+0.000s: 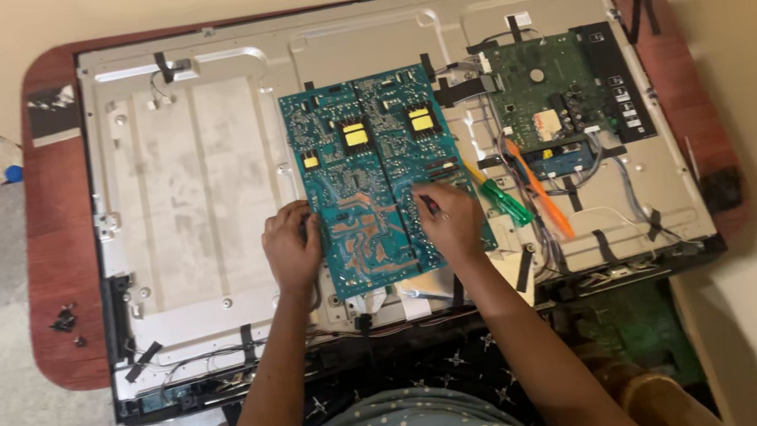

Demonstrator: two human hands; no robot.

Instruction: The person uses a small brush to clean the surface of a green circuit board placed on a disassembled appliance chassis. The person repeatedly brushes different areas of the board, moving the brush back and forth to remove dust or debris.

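A large teal circuit board (370, 159) with yellow parts lies on the bare metal back of a flat television panel (178, 164). My left hand (291, 249) grips the board's lower left edge. My right hand (449, 220) rests on the board's lower right part, fingers pinched together on something small that I cannot make out. A smaller dark green circuit board (548, 100) with cables is mounted to the right of the teal one.
A green-handled screwdriver (501, 199) and an orange tool (540, 195) lie just right of my right hand. The panel sits on a red-brown table (64, 273). Small black screws (64, 320) lie on the table's left edge. Black tape strips hold wires along the bottom.
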